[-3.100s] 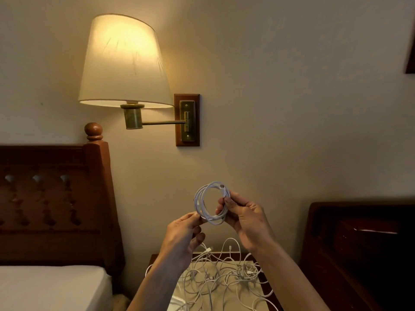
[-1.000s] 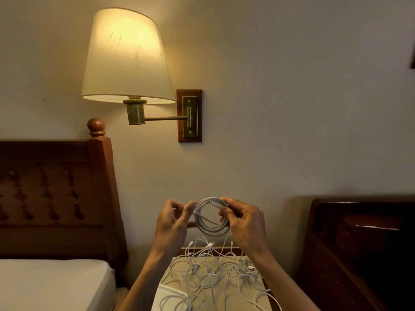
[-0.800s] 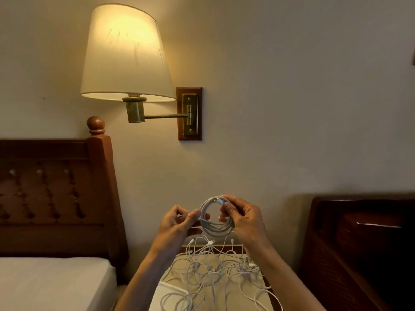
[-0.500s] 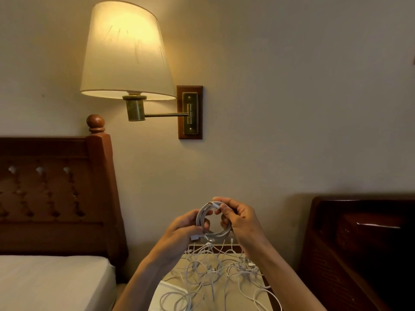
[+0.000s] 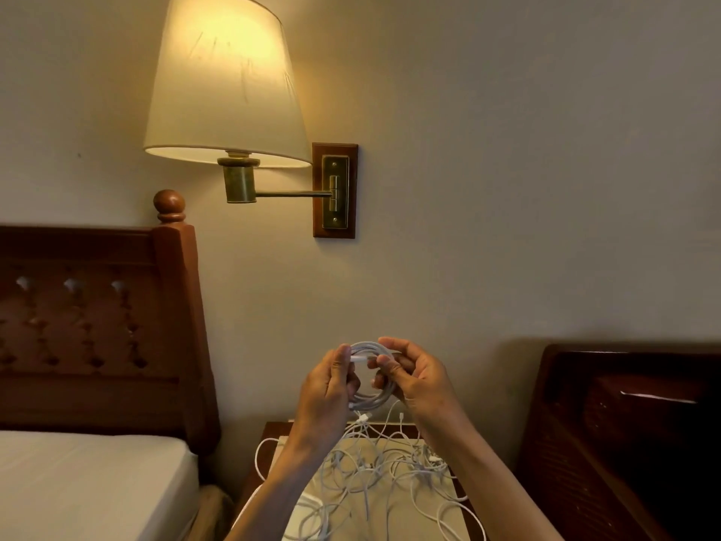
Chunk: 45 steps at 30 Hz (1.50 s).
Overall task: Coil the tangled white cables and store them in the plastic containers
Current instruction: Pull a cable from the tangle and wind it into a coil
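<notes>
I hold a small round coil of white cable [image 5: 370, 400] up in front of the wall with both hands. My left hand [image 5: 325, 392] grips the coil's left side, and its thumb and forefinger pinch a white cable end at the top. My right hand [image 5: 415, 378] grips the coil's right side, thumb on the same cable end. Below my hands a heap of tangled white cables [image 5: 374, 474] lies on the bedside table [image 5: 433, 513]. A white rim [image 5: 302, 505], maybe a container, shows at the table's front left, partly behind my left forearm.
A lit wall lamp [image 5: 226, 83] on a brass swing arm hangs above left. A bed with a dark wooden headboard [image 5: 97, 326] and white mattress [image 5: 86, 482] stands at the left. A dark wooden cabinet [image 5: 624, 443] stands close at the right.
The coil has sunk a little and my hands have closed in on it. My left hand moved from the coil's lower left up to pinch the cable end at the top.
</notes>
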Tool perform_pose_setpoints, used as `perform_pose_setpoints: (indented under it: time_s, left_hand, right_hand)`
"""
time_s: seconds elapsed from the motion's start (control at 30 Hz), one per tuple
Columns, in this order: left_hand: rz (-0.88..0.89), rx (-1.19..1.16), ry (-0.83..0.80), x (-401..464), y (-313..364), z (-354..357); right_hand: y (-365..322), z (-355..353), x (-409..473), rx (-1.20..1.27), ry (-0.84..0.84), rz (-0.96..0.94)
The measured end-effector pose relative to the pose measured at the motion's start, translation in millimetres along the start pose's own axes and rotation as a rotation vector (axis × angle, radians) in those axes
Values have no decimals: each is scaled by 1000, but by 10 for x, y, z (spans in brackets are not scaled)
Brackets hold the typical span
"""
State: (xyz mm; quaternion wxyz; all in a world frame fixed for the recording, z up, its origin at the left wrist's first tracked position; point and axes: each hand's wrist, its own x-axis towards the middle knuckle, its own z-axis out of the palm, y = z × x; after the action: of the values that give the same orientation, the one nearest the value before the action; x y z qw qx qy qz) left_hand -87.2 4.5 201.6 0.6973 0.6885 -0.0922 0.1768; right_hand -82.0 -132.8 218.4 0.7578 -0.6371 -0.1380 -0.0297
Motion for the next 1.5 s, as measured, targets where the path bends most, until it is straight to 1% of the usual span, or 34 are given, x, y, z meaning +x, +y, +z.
perform_pose_setpoints:
  time_s: [0.13, 0.23, 0.33, 0.37, 0.4, 0.5, 0.57, 0.63, 0.67, 0.73, 0.83, 1.03, 1.13, 1.23, 1.37, 1.43, 1.5]
  left_hand:
    - [-1, 38, 81, 17, -63, -2]
    - [-42, 2, 106, -21, -103, 41]
    - [-71, -50, 80, -31, -137, 31]
    - [-38, -20, 78, -36, -144, 17]
    - [38, 58, 97, -41, -155, -4]
    - [392, 392, 188, -51, -183, -82]
    - [576, 557, 211, -53, -208, -125]
    - [668, 608, 254, -53, -199, -169]
    - [690, 619, 270, -50, -181, -185]
    - [707, 653, 249, -35, -134, -186]
    - [623, 603, 172, 0, -112, -197]
    - [421, 331, 96, -3, -124, -257]
    - [232, 172, 3, 15, -169, -295]
    - [13, 116, -111, 57, -195, -325]
    - [-261, -43, -315, 35, -188, -340]
    - [-352, -152, -374, 10, -171, -353]
    - [-397, -248, -402, -6, -175, -347]
  right_hand:
    - [113, 32, -93, 116, 72, 55]
    - [175, 70, -118, 96, 159, -1]
    - [187, 81, -91, 49, 180, -29]
    - [193, 72, -78, 36, 193, -29]
    - [189, 62, -69, 21, 209, -32]
    - [185, 39, -57, -32, 249, -56]
    - [175, 29, -58, -88, 260, -83]
    - [168, 28, -61, -165, 247, -118]
    - [168, 31, -65, -192, 239, -132]
    - [169, 27, -64, -236, 234, -161]
    - [158, 0, -38, -321, 227, -204]
    - [157, -42, -63, -456, 154, -269]
    - [167, -66, -49, -530, 124, -266]
    - [155, -86, -24, -435, 61, -168]
    - [127, -152, -36, -343, 10, -90]
    - [129, -181, -47, -360, -2, -77]
    - [158, -209, -57, -398, 1, -66]
